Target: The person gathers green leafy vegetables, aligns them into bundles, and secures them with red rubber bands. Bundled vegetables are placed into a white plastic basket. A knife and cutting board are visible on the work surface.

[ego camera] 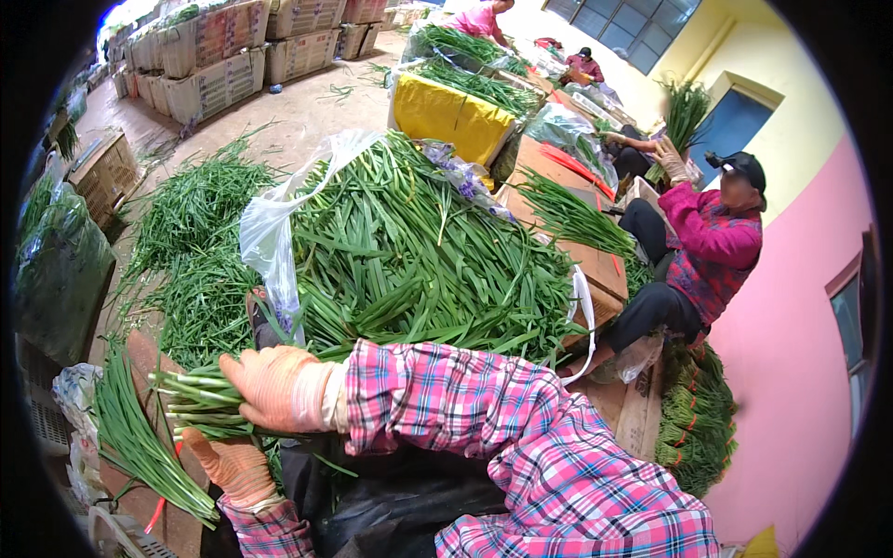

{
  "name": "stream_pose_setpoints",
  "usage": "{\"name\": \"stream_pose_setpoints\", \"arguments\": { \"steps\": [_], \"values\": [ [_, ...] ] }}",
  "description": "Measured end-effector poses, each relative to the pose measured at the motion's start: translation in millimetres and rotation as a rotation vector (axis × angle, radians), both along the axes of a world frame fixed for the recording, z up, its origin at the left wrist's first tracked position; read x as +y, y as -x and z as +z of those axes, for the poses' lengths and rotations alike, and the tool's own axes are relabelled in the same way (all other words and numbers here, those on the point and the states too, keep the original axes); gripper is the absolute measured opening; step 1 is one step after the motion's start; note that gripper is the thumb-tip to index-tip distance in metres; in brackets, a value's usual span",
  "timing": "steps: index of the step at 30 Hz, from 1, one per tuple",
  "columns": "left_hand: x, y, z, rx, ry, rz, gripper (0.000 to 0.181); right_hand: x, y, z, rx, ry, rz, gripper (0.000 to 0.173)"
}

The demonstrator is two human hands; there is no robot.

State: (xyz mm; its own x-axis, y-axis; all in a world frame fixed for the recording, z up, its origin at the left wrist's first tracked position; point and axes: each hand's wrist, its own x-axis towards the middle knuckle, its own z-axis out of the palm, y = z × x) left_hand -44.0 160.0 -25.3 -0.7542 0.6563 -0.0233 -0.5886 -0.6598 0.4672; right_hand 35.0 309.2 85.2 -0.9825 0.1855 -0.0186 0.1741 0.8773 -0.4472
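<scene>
My right hand (275,390), in an orange knit glove, grips a bunch of garlic chives (199,394) by its pale stems, cut ends pointing left. Just below is my left hand (234,469), also gloved, its thumb beside the lower stems; its fingers are partly hidden. A smaller bunch of chives (146,432) lies left of both hands on a brown board (143,359), over a red strip (155,516). Beyond my right arm rises a large heap of loose chives (418,258), partly wrapped in clear plastic (272,230). A dark apron (391,481) covers my lap.
Loose leaves (202,216) cover the floor left of the heap. A seated co-worker (711,237) at right holds up a bunch; more people work behind. Tied bundles (694,418) lie along the pink wall. Stacked plastic crates (209,77) stand at the back left.
</scene>
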Motion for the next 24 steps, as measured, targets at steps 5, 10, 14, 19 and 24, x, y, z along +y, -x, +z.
{"name": "stream_pose_setpoints", "arguments": {
  "steps": [5,10,14,19,24],
  "values": [
    [12.2,1.1,7.7,-0.192,-0.052,-0.324,0.056,-27.2,-8.6,-6.5,-0.030,-0.063,-0.003,0.077],
    [4.9,18.0,44.0,-0.146,0.046,-0.039,0.048,17.8,-78.3,3.5,0.284,-0.050,0.145,0.097],
    [-9.6,32.1,74.5,0.034,0.071,-0.028,0.044,55.2,-158.6,-19.9,-0.026,-0.199,-0.096,0.097],
    [-21.7,50.2,62.6,0.006,0.066,-0.008,0.045,71.6,-223.7,-34.0,0.035,-0.115,-0.297,0.088],
    [-62.8,8.0,89.8,0.318,-0.026,0.027,0.065,77.2,-236.6,-38.6,0.064,-0.098,-0.223,0.086]
  ]
}}
